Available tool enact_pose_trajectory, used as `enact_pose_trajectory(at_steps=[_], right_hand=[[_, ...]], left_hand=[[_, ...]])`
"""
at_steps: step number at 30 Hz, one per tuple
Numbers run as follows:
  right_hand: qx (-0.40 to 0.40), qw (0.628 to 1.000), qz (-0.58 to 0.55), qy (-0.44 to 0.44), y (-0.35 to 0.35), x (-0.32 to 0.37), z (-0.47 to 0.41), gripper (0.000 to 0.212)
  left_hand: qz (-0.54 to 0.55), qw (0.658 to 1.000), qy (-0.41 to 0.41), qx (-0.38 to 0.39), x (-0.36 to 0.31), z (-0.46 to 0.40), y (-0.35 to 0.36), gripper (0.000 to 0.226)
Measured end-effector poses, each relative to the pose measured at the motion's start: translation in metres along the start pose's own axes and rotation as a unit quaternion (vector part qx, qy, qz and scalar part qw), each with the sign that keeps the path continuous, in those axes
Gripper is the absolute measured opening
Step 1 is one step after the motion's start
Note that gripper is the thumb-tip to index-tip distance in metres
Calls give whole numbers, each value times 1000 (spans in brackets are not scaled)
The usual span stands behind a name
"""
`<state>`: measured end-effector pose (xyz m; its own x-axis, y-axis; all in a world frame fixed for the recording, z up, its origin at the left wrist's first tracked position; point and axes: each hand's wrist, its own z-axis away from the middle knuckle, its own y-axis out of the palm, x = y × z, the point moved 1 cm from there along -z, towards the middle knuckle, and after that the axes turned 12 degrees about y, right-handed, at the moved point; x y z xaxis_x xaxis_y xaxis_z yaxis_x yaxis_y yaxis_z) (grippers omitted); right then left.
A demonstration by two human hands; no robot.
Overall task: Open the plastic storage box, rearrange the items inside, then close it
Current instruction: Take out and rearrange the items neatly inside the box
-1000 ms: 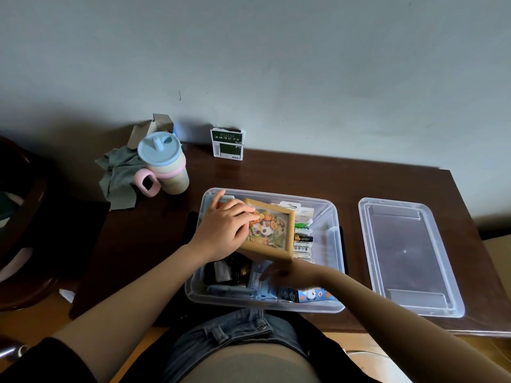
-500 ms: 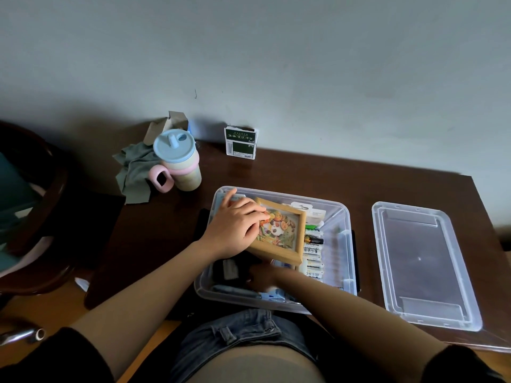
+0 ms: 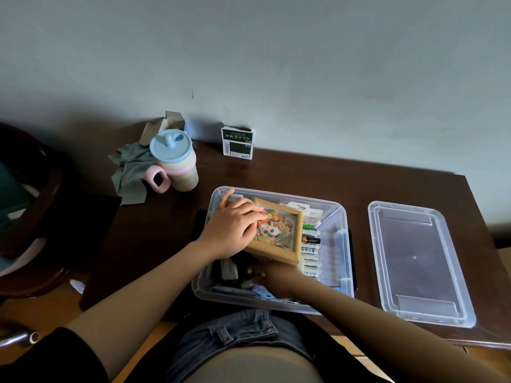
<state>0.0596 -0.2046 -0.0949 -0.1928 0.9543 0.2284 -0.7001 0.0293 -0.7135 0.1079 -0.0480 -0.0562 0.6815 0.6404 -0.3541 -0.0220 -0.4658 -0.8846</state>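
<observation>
storage box (image 3: 336,217) open on the desk, lid (image 3: 417,261) off to its right | left hand (image 3: 235,226) still curled on the tilted picture frame (image 3: 276,232) | right hand (image 3: 276,277) has slid under the frame among the dark bits, can't tell its grip | rearranging ongoing

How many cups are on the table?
1. The cup, with its blue lid and pink handle, stands at the table's back left corner, beside the grey cloth. No other cup shows.
</observation>
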Motion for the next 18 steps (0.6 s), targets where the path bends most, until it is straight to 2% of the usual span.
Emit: enact_pose_trajectory(at_steps=[3, 8, 11, 14, 18], right_hand=[[-15, 998, -56, 38, -4, -12, 21, 31], [-8, 992, -126, 15, -14, -27, 49, 30], [6, 984, -172, 49, -26, -47, 58, 31], [-4, 986, -131, 105, -30, -67, 62, 32], [-142, 975, 66, 160, -36, -76, 56, 25]], left_hand=[[-5, 1000, -1, -2, 1, 0, 0, 25], [-11, 1000, 1, -2, 0, 0, 0, 25], [-8, 1000, -4, 0, 0, 0, 0, 25], [-8, 1000, -4, 2, 0, 0, 1, 25], [-10, 1000, -5, -5, 0, 1, 1, 25]])
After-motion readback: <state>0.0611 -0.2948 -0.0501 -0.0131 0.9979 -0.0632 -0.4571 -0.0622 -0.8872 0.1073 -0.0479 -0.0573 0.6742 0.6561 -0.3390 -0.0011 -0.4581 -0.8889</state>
